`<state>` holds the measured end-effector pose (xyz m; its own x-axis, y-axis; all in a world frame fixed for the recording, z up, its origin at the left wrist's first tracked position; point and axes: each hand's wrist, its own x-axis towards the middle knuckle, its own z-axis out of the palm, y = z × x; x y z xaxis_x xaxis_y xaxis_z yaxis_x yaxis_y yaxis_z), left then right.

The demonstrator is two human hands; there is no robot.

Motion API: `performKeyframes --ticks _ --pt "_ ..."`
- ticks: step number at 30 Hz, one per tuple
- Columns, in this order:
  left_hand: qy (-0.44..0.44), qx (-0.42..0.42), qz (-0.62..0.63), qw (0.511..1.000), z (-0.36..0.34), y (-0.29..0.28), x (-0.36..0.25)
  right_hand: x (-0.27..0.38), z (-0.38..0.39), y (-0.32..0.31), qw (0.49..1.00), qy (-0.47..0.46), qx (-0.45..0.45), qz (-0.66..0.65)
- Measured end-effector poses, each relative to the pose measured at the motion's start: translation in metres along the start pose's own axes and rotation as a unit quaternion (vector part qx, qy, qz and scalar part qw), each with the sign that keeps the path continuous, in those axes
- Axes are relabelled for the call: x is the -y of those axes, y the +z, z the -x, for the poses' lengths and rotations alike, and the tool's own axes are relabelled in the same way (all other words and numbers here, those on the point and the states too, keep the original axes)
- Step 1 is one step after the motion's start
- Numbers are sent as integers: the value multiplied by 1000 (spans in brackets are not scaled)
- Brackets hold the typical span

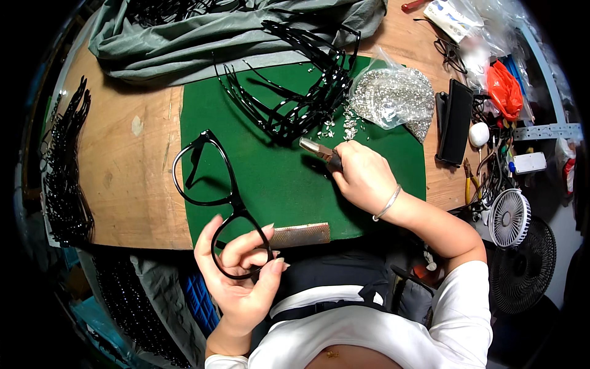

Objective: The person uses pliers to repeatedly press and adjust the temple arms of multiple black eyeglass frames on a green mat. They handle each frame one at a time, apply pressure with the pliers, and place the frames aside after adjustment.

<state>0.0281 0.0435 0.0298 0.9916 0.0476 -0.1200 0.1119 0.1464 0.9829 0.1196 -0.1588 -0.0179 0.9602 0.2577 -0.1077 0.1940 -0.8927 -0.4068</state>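
A black glasses frame (234,200) is pinched by one lens rim in my left hand (243,295), at the near edge of the green mat (276,184). One temple arm shows at the frame's far end. Closed around a pair of pliers (316,148) is my right hand (369,175); the metal jaws point left, just below a heap of black temple arms (295,117). Tiny silver metal parts (350,126) lie loose on the mat beyond the pliers. Next to them sits a clear plastic bag (393,95) full of similar parts.
A grey cloth (246,40) covers the far side. More black pieces (67,172) lie at the left edge. A metal plate (301,235) rests on the mat's near edge. At right are a black case (455,123), cables, yellow-handled pliers (472,181) and fans (509,218).
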Motion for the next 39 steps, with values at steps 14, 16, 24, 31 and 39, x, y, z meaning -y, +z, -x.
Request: performKeyframes --ticks 14,16,24,31,39 --pt "129 79 -108 983 -18 24 16 56 39 -37 924 -80 27 -374" --pt "147 65 -124 979 -17 28 16 55 42 -31 909 -44 24 -413" --pt "124 74 -97 985 -16 30 14 57 39 -35 741 132 180 -633" --pt "20 146 39 988 -21 19 -9 61 35 -54 682 133 295 -656" --pt "-16 187 81 979 -20 1 -26 38 45 -67 838 -54 340 -423"
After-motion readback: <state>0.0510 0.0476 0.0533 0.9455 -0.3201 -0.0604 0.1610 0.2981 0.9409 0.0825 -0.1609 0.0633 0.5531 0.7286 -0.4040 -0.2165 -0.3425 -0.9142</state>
